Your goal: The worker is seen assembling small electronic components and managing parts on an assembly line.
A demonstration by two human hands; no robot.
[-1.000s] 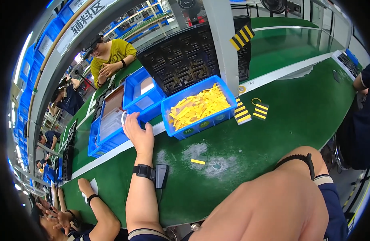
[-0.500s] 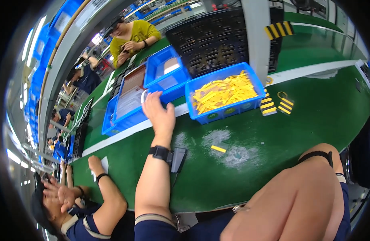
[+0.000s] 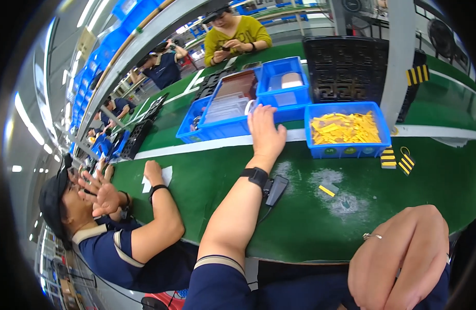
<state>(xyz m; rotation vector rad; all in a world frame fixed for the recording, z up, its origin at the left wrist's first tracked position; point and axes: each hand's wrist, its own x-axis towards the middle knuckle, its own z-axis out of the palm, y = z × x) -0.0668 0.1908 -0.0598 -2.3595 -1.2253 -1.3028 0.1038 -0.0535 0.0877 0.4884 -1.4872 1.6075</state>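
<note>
My left hand (image 3: 267,133) reaches over the front edge of a long blue tray (image 3: 225,133), its fingers stretched out. Beside the fingertips stands a white ring (image 3: 250,107); whether they touch it I cannot tell. The tray contains clear plastic bags (image 3: 227,107) and a brown stack (image 3: 241,82). A black strap with a small black device (image 3: 277,190) and thin cable is at my left wrist. Close up at lower right, my right hand (image 3: 398,253), wearing a finger ring, has fingers folded together; anything inside is hidden. A yellow strip (image 3: 327,190) lies on the green table (image 3: 295,232).
Right of my left hand stands a blue bin (image 3: 346,151) of yellow strips (image 3: 346,129). A smaller blue box (image 3: 283,95) sits on the tray. Behind are a black panel (image 3: 346,70) and a grey post (image 3: 398,67). Co-workers sit at left (image 3: 140,253) and across (image 3: 237,39).
The whole view has swung, so things sit further right. My left hand stays by the white ring. My right hand's fingers are more folded, and it looks smaller and further right.
</note>
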